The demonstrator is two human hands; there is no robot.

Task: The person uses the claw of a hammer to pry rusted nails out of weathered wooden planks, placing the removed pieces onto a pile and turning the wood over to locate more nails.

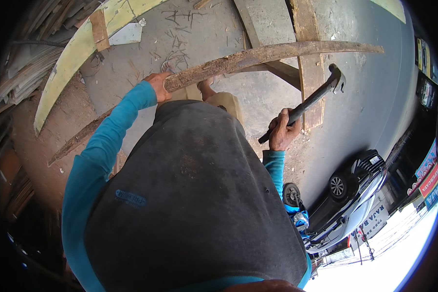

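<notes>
- The plank (258,57) is the largest thing in hand: a long, rough, weathered board that lies across the view. Its long axis runs from the lower left, near the dirt, up to the right, where its far end points toward the road (374,97). It bows slightly in the fisheye view. Its middle crosses over a wooden frame (309,58) that stands on the concrete floor (190,44).
- The left hand (158,85) is closed around the plank's edge, fingers wrapped over the top, gripping it near the middle of its length. The blue sleeve reaches up to it from the lower left.
- The hammer (306,102) has a dark handle and a claw head. Its long axis slants from lower left to upper right, with the head up and to the right, just below the plank and in front of the frame.
- The right hand (281,130) is shut in a fist around the lower end of the hammer's handle. It is held well apart from the left hand, below the plank.
- Bent nails (177,46) lie scattered on the floor beyond the plank.
</notes>
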